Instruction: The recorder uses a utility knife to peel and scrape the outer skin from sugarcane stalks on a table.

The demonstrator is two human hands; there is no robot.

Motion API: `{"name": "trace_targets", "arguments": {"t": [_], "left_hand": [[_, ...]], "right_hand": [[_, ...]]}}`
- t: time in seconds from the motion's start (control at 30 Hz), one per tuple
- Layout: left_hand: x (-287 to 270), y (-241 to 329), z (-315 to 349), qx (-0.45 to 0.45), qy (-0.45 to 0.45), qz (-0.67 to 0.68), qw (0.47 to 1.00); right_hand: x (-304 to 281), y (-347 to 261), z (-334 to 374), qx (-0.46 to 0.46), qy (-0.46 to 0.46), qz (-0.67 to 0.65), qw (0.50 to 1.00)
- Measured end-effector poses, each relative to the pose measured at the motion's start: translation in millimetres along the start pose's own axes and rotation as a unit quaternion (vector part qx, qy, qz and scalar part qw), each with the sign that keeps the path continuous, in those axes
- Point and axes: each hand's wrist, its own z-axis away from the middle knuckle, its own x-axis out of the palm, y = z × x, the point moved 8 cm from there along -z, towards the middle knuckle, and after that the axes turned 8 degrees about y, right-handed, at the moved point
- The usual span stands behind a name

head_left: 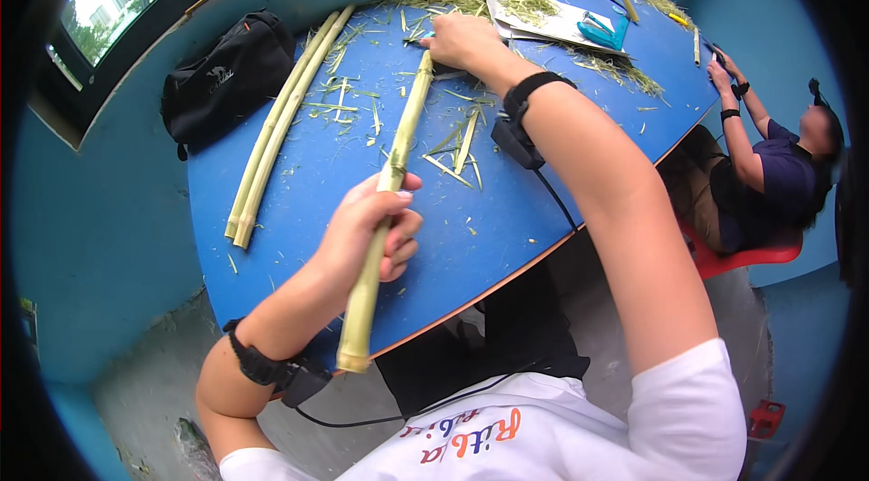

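A pale green bamboo stick (pixel 414 110) slants up from near my body over the blue table (pixel 308 282). My left hand (pixel 371 223) is wrapped round its middle, just below a joint. At the stick's far end my right hand (pixel 466 42) is closed, with a bit of a dark and teal thing showing by its fingers; the rest of that thing is hidden. Two more bamboo sticks (pixel 288 114) lie side by side on the left of the table. Thin peeled strips (pixel 466 142) lie scattered to the right of the held stick.
A black bag (pixel 226 78) sits at the table's left edge. Toward the back are heaped shavings (pixel 525 3), a white sheet (pixel 566 24) and a teal tool (pixel 605 31). Another person (pixel 769 155) sits at the right on a red stool (pixel 742 255).
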Motion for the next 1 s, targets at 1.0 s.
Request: {"name": "trace_targets", "arguments": {"t": [1.0], "left_hand": [[-15, 14, -20, 0.086, 0.059, -0.063, 0.993]], "right_hand": [[-6, -8, 11, -0.047, 0.008, -0.076, 0.996]]}}
